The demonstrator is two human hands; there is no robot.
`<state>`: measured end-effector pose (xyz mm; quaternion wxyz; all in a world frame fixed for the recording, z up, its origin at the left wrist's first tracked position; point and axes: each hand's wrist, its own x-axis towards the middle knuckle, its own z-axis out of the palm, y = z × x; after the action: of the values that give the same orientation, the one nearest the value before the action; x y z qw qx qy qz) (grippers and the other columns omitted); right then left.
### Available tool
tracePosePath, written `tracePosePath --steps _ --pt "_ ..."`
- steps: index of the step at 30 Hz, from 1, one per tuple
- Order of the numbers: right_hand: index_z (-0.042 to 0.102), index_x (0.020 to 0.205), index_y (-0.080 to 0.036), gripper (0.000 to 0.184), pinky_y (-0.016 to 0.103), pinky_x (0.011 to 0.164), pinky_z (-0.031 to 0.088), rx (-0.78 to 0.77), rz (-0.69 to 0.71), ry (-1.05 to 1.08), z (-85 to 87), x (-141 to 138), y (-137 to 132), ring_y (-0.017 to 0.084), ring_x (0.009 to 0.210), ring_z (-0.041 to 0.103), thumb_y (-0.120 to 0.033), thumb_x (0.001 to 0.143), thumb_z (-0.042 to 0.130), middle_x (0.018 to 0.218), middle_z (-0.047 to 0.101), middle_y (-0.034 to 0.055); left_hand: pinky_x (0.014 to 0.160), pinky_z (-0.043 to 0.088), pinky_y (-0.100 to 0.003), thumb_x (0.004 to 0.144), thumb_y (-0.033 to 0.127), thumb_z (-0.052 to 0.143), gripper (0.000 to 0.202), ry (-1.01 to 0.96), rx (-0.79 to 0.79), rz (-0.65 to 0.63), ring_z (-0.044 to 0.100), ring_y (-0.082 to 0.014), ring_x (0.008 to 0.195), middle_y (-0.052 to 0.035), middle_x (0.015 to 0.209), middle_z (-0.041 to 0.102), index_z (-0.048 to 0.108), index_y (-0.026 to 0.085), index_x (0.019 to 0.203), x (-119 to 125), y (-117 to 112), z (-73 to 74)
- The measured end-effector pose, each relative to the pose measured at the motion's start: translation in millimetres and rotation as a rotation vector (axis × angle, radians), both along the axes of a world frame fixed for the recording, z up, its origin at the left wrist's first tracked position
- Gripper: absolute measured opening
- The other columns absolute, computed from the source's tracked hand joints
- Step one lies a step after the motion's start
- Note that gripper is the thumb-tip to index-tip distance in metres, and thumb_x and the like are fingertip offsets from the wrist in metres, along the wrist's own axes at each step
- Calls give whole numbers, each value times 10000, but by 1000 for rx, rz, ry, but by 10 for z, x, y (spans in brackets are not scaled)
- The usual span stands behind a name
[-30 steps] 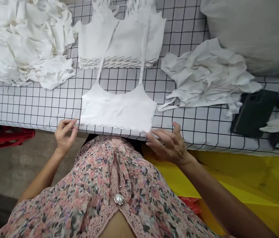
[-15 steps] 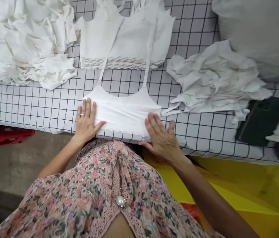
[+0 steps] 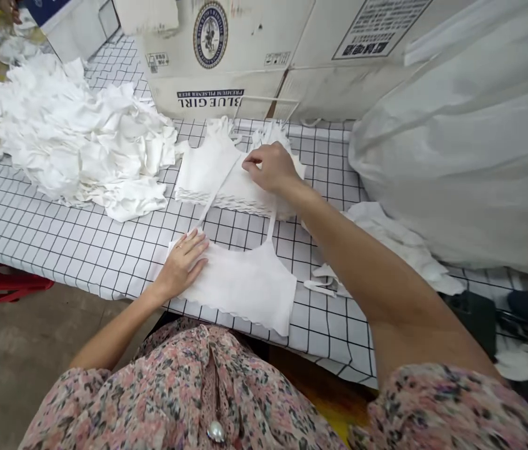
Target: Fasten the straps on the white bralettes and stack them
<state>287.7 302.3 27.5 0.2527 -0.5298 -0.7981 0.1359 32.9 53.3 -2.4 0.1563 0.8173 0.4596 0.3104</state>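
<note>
A white strappy crop top (image 3: 240,275) lies flat near the table's front edge, its two thin straps stretching away from me. My left hand (image 3: 182,262) rests open and flat on the top's left side. Over a neat stack of white tops (image 3: 217,178) behind it, my right hand (image 3: 270,167) is closed in a pinch close to the far ends of the straps. What the pinched fingers hold, if anything, is hidden. My right forearm passes above part of the stack.
A heap of white garments (image 3: 80,137) lies at the left. Right of my work are loose white cloth (image 3: 380,231), a dark phone (image 3: 472,319) and a large white bag (image 3: 470,144). A printed carton (image 3: 217,56) stands behind. The tablecloth (image 3: 104,250) is checked.
My right hand has left the top's lower right side and reached forward over the stack, its fingers now pinched. My left hand has shifted onto the top's upper left. The view has tilted up.
</note>
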Motion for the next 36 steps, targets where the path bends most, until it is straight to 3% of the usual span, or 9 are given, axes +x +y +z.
tracePosePath --steps 4,7,11,14,16,19,25,31,36 --pt "533 630 -157 654 836 1115 307 -200 -175 -106 -115 -250 293 453 1357 517 -687 1014 550 849 679 170 1201 606 -507 1077 265 619 298 -179 -75 93 695 -262 1421 -132 1416 765 751 217 1340 -153 120 159" --pt "537 636 -166 632 869 1146 224 -260 -305 -103 -147 -376 284 499 1448 420 -720 891 702 914 689 181 1157 627 -452 1045 287 662 252 -322 -198 167 762 -223 1285 -103 1308 814 797 216 1246 -273 341 304" --pt "509 580 -240 561 899 1167 219 -245 -406 77 -143 -494 261 417 1312 456 -562 763 931 797 659 125 962 676 -328 953 277 734 205 -557 -446 303 800 -183 1090 -88 1189 839 831 197 1114 -322 647 426" --pt "503 590 -239 503 917 1134 252 -184 -428 175 -44 -533 164 344 1205 449 -248 723 988 770 629 83 823 666 -270 925 234 748 180 -724 -689 310 807 -148 911 -84 1092 846 836 178 1072 -250 743 493" --pt "556 690 -228 377 798 1168 349 -116 -376 198 56 -528 -18 306 1213 446 -147 799 908 888 662 88 799 661 -265 923 221 763 170 -854 -864 253 811 -146 865 -93 1042 850 834 153 1061 -169 740 523" --pt "636 854 -261 178 603 1136 463 118 -132 222 163 -475 -467 280 1153 497 -249 944 789 935 665 85 900 677 -318 980 242 733 161 -1071 -1150 173 832 -178 912 -116 1047 857 831 128 1038 -29 689 519" --pt "728 877 -300 282 642 1140 427 429 264 203 70 -312 -1276 261 956 619 -380 1079 548 818 680 44 1043 650 -411 1137 398 475 474 -1349 -1547 101 837 -233 966 -174 1053 853 824 97 1026 135 584 389" --pt "766 886 -340 317 642 1230 364 406 322 118 -44 -193 -1497 247 935 668 -363 1084 520 811 714 19 859 661 -304 967 394 810 288 -1347 -1511 79 802 -163 852 -109 979 838 816 122 1063 202 384 367" --pt "773 945 -326 298 696 1173 438 276 292 73 -67 -217 -1586 306 1007 699 -396 1076 515 835 721 56 649 574 -199 629 325 1064 527 -1320 -1255 143 675 -61 634 49 770 735 824 212 1085 359 274 346"
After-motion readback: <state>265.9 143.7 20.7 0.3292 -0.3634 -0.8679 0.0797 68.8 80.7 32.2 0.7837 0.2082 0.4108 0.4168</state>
